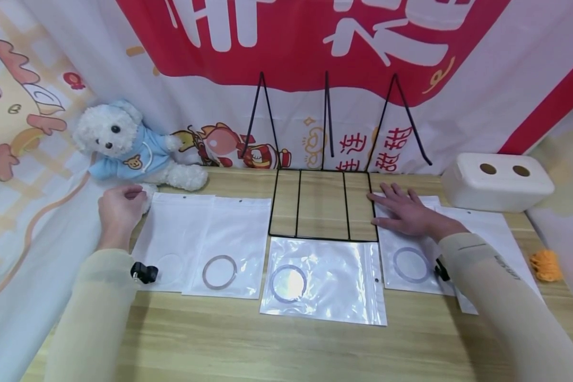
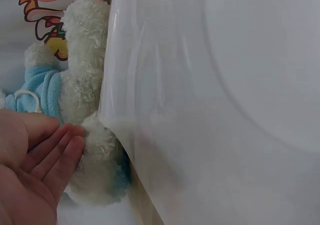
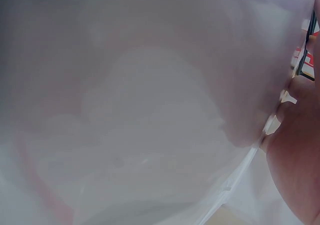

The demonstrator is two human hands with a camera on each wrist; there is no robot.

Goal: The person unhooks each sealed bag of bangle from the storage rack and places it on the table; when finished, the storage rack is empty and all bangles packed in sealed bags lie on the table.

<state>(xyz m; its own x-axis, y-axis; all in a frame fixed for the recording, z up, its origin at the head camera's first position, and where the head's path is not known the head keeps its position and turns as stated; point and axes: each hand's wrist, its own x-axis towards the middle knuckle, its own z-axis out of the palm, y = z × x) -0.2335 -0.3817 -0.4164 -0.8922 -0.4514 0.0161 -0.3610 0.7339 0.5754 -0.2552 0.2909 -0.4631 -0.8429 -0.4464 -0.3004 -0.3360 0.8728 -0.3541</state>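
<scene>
My left hand (image 1: 119,215) is beside the top left corner of the leftmost zip bag (image 1: 172,228). Loosely bent, its fingertips reach the plush dog's fluffy foot (image 2: 100,160), with nothing visible between them. My right hand (image 1: 406,215) lies with spread fingers over the upper part of another zip bag (image 1: 396,276), fingertips at the right side of a black wire rack (image 1: 348,223). That bag contains a bluish bangle (image 1: 411,265). Other bags hold a pale bangle (image 1: 170,255), a brown bangle (image 1: 219,257) and a clear-looking bangle (image 1: 288,266). My right forearm partly covers the rightmost bag (image 1: 487,228).
The plush dog (image 1: 148,154) in a blue hoodie leans on the printed curtain at the back left. A white box (image 1: 498,183) with two round holes stands at the back right. An orange bundle (image 1: 546,265) lies near the table's (image 1: 277,350) right edge.
</scene>
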